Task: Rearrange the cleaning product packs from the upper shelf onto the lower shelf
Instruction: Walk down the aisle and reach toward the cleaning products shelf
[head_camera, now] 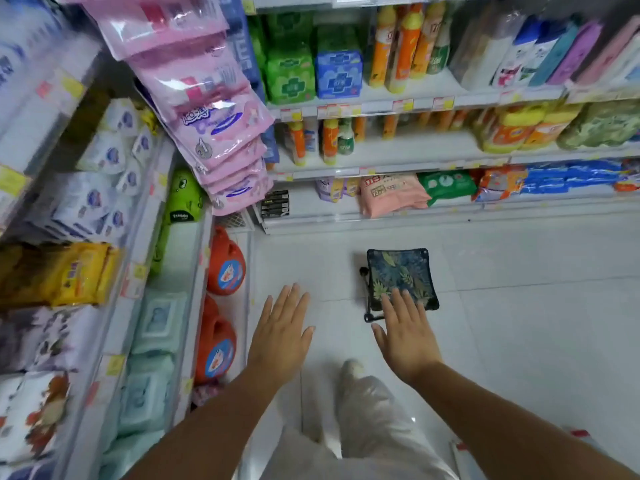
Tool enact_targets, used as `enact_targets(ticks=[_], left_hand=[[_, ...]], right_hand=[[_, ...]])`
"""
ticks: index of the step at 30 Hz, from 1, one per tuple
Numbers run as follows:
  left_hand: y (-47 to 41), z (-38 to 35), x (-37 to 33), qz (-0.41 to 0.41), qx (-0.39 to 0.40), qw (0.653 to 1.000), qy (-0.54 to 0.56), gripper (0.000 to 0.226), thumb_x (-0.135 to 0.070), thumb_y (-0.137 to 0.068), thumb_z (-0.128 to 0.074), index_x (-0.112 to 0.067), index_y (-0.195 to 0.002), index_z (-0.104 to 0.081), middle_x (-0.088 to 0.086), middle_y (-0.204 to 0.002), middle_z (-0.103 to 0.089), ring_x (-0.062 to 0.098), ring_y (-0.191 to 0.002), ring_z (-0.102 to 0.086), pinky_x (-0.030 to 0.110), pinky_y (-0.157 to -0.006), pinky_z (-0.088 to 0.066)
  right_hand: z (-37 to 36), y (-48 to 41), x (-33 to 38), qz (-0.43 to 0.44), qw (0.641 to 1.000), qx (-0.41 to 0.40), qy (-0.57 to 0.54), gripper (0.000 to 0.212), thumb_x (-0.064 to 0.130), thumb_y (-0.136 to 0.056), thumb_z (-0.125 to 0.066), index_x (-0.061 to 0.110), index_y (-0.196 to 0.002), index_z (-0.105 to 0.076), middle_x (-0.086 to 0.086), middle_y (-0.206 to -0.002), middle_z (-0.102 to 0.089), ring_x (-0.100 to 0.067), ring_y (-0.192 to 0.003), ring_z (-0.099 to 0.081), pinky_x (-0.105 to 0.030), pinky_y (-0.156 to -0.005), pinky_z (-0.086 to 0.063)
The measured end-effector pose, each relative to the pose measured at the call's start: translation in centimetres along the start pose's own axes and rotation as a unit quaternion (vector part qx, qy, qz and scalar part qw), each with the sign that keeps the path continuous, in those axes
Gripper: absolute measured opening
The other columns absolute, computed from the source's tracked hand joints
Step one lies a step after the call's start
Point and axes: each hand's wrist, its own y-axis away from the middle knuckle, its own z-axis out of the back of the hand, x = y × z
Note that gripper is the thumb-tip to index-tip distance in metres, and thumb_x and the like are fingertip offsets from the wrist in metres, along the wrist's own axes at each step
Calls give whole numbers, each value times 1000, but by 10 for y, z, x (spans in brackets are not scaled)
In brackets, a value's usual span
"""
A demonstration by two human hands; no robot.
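Observation:
I stand in a shop aisle and look down. My left hand [280, 332] and my right hand [405, 336] are both stretched out flat over the white floor, fingers apart, holding nothing. On the left shelving, yellow packs [74, 273] lie on an upper shelf, with white and blue packs [93, 199] above them. Pale green wipe packs [157, 322] lie on a lower shelf below. Both hands are well to the right of these shelves and touch nothing.
Pink packs [207, 109] hang in a column at the aisle corner. Two orange detergent jugs [225, 263] stand on the floor by the left shelving. A small folding stool [398, 271] with a leaf-print seat stands ahead. Shelves of bottles [398, 50] line the far side.

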Motion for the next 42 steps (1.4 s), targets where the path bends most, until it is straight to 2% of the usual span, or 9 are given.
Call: enact_targets(ticks=[4,9,11,15,19,27,36,40,42], left_hand=[[-97,10,13,-8,4,1000,-6,60,-39,-82,-37,-11,-135,-45,11,-144,-44,26,-134,-40,43,-109,-19],[-210,29,21,-22,-6,1000,-3,59,-39,-82,-37,-12,-134,-46,10,-144,-44,23,-135,-31,42,-109,-19],[-254,39,20,-24,-11,1000,-3,59,-40,-83,-37,-12,-134,-47,10,-144,-44,23,-136,-32,41,-108,-19],[-335,52,24,-56,-18,998,0,59,-41,-85,-36,-13,-136,-46,9,-147,-41,22,-138,-30,41,-110,-18],[-421,55,40,-107,-30,994,-4,59,-42,-88,-35,-13,-140,-40,8,-150,-36,19,-139,-20,41,-110,-16],[-546,67,55,-193,-18,981,-23,61,-43,-87,-35,-14,-140,-42,7,-150,-35,22,-140,-30,41,-111,-17],[-610,90,31,-242,-27,969,-27,64,-47,-88,-29,-14,-142,-39,8,-151,-33,23,-140,-28,42,-108,-20],[-629,92,27,-246,-30,969,-13,64,-46,-87,-33,-14,-142,-39,8,-151,-33,22,-141,-27,41,-109,-20],[-639,92,22,-247,-28,969,-12,64,-46,-87,-35,-14,-142,-38,7,-152,-30,22,-142,-24,41,-109,-20]], right_hand=[[10,-94,-17,-15,1000,18,-7,60,42,-95,-25,5,-128,-58,-18,-131,-59,-35,-124,-54,-43,-106,-21],[36,-201,-42,-27,1000,4,1,77,43,-98,0,4,-124,-61,-20,-127,-61,-37,-118,-59,-46,-108,-31],[47,-239,-52,-40,999,8,7,76,42,-99,0,4,-123,-62,-20,-126,-61,-38,-117,-59,-46,-108,-29],[67,-308,-63,-71,997,23,-6,59,39,-93,-26,4,-124,-61,-21,-127,-61,-38,-118,-59,-45,-104,-23],[77,-377,-70,-97,995,23,-8,73,43,-100,-4,4,-125,-61,-19,-129,-60,-37,-119,-58,-46,-108,-26],[95,-464,-87,-191,981,18,-41,72,45,-99,-7,6,-127,-60,-18,-132,-58,-37,-121,-56,-49,-106,-35],[125,-488,-107,-232,971,-42,-48,78,52,-96,3,8,-143,-40,-18,-148,-39,-36,-138,-35,-43,-118,-8],[143,-499,-116,-245,968,-41,-41,80,54,-95,5,8,-142,-42,-18,-147,-41,-36,-137,-37,-41,-114,-6],[149,-505,-124,-229,971,-54,-39,94,60,-84,21,11,-150,-24,-16,-156,-21,-36,-145,-16,-38,-113,6]])
